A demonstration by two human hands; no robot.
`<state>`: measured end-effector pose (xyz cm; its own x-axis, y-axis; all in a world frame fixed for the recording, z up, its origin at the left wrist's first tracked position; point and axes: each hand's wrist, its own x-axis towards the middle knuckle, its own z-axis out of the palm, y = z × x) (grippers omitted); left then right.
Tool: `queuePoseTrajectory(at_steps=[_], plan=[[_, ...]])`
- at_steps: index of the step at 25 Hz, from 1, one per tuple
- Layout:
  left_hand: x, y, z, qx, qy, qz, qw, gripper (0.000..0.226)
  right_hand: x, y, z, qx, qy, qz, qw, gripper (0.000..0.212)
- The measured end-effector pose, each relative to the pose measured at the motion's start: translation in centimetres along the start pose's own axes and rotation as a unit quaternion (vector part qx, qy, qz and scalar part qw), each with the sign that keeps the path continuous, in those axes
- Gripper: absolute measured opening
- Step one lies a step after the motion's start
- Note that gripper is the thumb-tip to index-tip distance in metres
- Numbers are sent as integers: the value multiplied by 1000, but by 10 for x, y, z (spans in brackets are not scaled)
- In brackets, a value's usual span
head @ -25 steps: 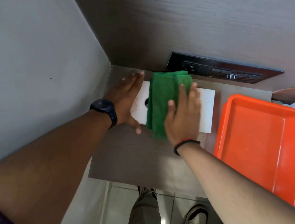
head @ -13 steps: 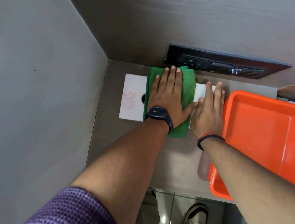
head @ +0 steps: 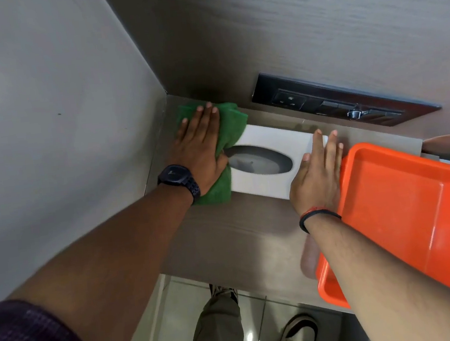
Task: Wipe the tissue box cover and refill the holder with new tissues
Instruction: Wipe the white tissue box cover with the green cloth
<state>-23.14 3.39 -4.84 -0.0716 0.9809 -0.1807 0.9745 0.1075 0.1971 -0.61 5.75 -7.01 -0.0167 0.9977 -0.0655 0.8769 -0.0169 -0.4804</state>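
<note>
A white tissue box cover (head: 277, 147) with a dark oval opening lies flat on the brown wooden counter (head: 225, 234), near the back corner. My left hand (head: 202, 150) presses flat on a folded green cloth (head: 230, 125) at the cover's left end, fingers spread toward the wall. The cloth hides that end of the cover. My right hand (head: 317, 176) rests flat, fingers together, on the cover's right end. I see no tissues through the opening.
An orange plastic tray (head: 407, 205) sits on the counter right of the cover, overhanging the front edge. A dark socket panel (head: 336, 101) is set in the back wall. A grey side wall closes the left. Floor, my trouser leg and shoe show below.
My left hand has slid the green cloth from the cover's middle to its left end, uncovering the oval opening. My right hand has stayed on the right end.
</note>
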Motion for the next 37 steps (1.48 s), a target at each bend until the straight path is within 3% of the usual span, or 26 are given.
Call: queuePoseTrajectory(at_steps=[3, 10, 16, 23, 26, 29, 33, 37], plan=[[-2, 10, 3, -9, 14, -8, 1000, 74, 0, 0, 1, -2, 1, 0, 1000, 51], [-8, 14, 6, 8, 0, 56, 998, 79, 0, 0, 3, 7, 7, -3, 1000, 52], [-12, -2, 3, -104, 33, -64, 992, 77, 0, 0, 4, 12, 11, -2, 1000, 53], [-12, 42, 11, -73, 40, -71, 994, 77, -2, -6, -2, -7, -2, 4, 1000, 51], [-12, 46, 5, -147, 40, -62, 986, 67, -4, -18, -11, -27, -7, 19, 999, 52], [-11, 29, -12, -267, 73, -40, 960, 45, -21, -45, -18, -8, 28, -57, 998, 52], [-7, -1, -31, -225, 78, -20, 971, 38, -44, -96, -3, 16, -134, -21, 991, 61], [1, -13, -38, -159, 63, -3, 985, 44, -39, -115, 7, 73, -174, 35, 982, 41]])
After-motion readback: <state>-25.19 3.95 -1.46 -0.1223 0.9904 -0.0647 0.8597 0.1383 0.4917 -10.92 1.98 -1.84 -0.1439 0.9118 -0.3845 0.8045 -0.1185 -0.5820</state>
